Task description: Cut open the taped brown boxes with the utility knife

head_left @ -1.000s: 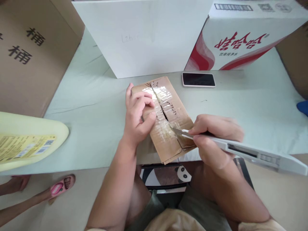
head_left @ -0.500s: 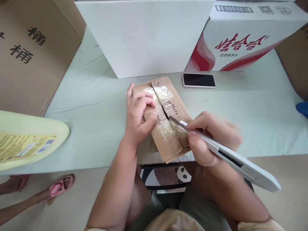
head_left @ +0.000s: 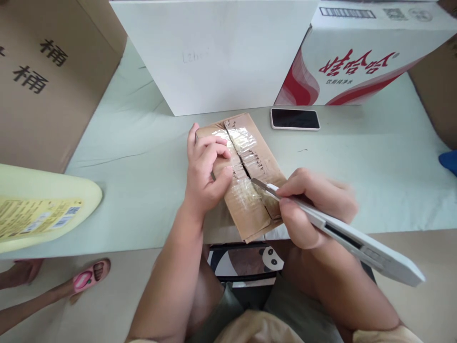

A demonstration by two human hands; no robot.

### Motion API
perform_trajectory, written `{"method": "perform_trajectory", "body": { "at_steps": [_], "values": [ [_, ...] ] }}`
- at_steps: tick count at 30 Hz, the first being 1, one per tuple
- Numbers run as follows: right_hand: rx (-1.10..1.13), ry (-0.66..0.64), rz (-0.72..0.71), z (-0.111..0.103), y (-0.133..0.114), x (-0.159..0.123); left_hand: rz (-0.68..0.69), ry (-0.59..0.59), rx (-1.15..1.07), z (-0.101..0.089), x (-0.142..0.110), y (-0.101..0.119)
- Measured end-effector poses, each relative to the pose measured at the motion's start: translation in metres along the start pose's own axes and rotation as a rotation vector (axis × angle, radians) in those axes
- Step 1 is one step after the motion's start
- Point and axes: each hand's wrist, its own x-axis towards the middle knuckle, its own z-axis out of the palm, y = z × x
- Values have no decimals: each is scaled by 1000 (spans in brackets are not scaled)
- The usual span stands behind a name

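A small brown cardboard box (head_left: 250,147) sealed with shiny clear tape lies at the near edge of the pale table (head_left: 143,181). My left hand (head_left: 205,174) presses down on its left flap, fingers curled on the cardboard. My right hand (head_left: 314,205) is closed round a white utility knife (head_left: 342,233). The knife's blade tip rests on the tape at the box's centre seam, which is split open along its far part.
A large white box (head_left: 214,52) and a red-and-white printed carton (head_left: 357,57) stand behind. A phone (head_left: 294,118) lies face up to the right. A brown carton (head_left: 46,81) stands at left, a pale yellow container (head_left: 39,205) near left. Another person's foot in a pink slipper (head_left: 87,276) is on the floor.
The knife blade moved up the centre seam away from the box's near edge, then drew back slightly. My left hand has stayed put on the box.
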Motion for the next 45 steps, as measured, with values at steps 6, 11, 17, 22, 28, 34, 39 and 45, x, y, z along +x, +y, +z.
{"method": "perform_trajectory", "body": {
  "at_steps": [6,11,17,22,28,34,39,45],
  "values": [
    [-7,-46,-8,1,1,3,3,-1,18,0,0,0],
    [-3,-94,-3,1,0,5,-5,1,21,0,1,2],
    [33,-114,-27,0,1,5,-6,-5,20,-1,1,1],
    [1,-91,-58,-1,0,6,-25,-11,11,-1,1,1],
    [-2,-71,-41,-4,-2,4,-35,-22,21,-1,2,3],
    [57,-58,19,-6,-4,1,-22,4,18,0,2,2],
    [41,-107,15,-8,-3,2,-40,-13,14,0,2,3],
    [109,-93,25,-10,-4,2,-29,7,4,0,1,2]
  ]
}}
